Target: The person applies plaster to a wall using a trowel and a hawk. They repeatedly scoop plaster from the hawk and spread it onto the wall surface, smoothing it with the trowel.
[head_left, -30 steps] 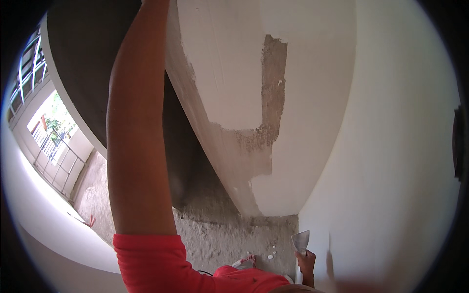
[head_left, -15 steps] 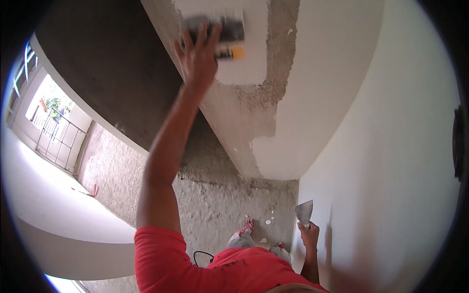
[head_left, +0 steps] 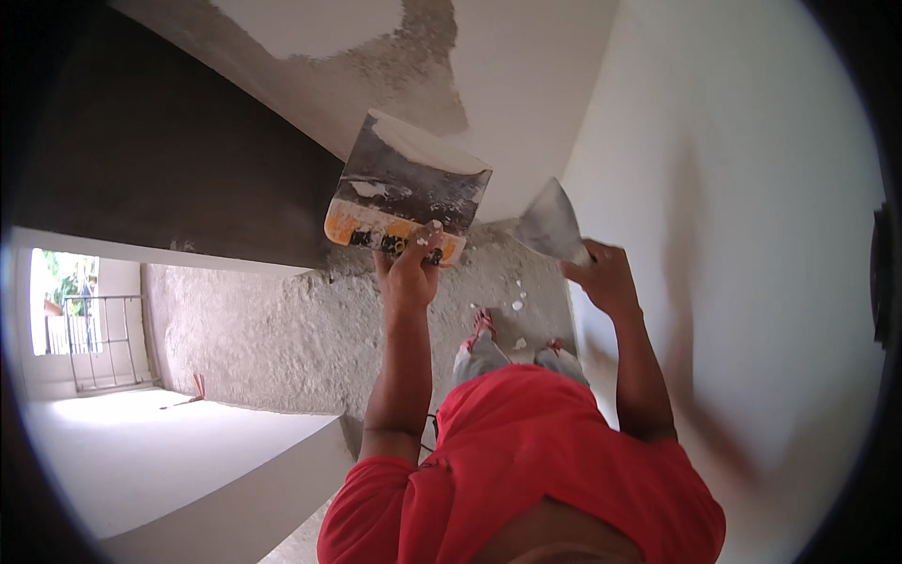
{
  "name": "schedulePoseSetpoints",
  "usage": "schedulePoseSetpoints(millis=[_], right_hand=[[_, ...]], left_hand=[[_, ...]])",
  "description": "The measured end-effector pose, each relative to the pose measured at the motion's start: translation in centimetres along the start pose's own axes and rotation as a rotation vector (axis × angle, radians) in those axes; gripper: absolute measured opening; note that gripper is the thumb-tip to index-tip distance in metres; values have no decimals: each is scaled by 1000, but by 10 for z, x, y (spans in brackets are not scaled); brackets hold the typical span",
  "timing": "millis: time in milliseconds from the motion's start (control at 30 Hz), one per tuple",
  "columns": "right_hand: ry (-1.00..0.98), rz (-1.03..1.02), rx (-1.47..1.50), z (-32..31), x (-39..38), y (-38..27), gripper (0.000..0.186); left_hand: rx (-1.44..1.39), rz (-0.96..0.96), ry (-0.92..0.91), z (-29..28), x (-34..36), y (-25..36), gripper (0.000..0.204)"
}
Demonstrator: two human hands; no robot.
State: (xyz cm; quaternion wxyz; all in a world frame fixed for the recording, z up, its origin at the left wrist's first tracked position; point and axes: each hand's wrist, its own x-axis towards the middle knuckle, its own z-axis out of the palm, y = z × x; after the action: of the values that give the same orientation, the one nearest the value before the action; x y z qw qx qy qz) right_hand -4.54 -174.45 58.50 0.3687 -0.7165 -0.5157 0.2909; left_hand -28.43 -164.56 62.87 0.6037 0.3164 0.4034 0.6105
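White plaster covers the tall wall [head_left: 770,235] on the person's right, smooth and bearing soft shadows. At the top, a pale plastered surface [head_left: 536,56] meets it; a rough grey-brown patch [head_left: 427,66] breaks its coat. A dark panel [head_left: 169,141] fills the upper left. Beneath lies the rough cement floor [head_left: 254,320], with a white ledge [head_left: 188,451] at the lower left.

The red shirt [head_left: 554,423] fills the lower middle, an arm reaching forward on either side. Ahead of it, over the floor in this view, the broad blade [head_left: 404,183] is tilted, its smeared face turned up toward the camera, probably so that what clings there does not slide off. Its orange-and-black handle edge [head_left: 352,226] faces the person, which leaves the metal edge free on the far side.

The smaller putty knife [head_left: 550,226] is raised just beside it, apart from it, blade pointing up and leftward; that slant seems to keep it handy to the broader tool.

The left hand [head_left: 409,273] pinches the broad blade's handle, thumb on top, fingers mostly hidden beneath, presumably to steady its width. The right hand [head_left: 606,277] is closed around the putty knife's grip, largely covering it.

Smallest are the pale coating [head_left: 423,148] along the broad blade's far edge and white crumbs [head_left: 518,305] on the floor.
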Motion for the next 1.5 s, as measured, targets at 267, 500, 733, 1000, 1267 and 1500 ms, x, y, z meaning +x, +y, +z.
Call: schedulePoseSetpoints(millis=[267, 500, 733, 1000, 1267, 1500], right_hand=[[-84, 29, 17, -11, -1, -28, 31], [252, -297, 174, -3, 7, -33, 32], [244, -631, 144, 34, 32, -20, 60], [333, -562, -67, 75, 48, 46, 57], [184, -187, 142, 165, -47, 146, 50], [262, -7, 182, 173, -79, 174, 43]], left_hand=[[638, 397, -623, -1, -19, -5, 47], [1051, -8, -282, -35, -11, -12, 30], [-300, -429, -140, 15, -77, 3, 35], [180, 273, -259, 20, 20, 75, 40], [1182, 2006, 54, 212, 152, 353, 62], [1496, 2163, 473, 282, 210, 426, 71]])
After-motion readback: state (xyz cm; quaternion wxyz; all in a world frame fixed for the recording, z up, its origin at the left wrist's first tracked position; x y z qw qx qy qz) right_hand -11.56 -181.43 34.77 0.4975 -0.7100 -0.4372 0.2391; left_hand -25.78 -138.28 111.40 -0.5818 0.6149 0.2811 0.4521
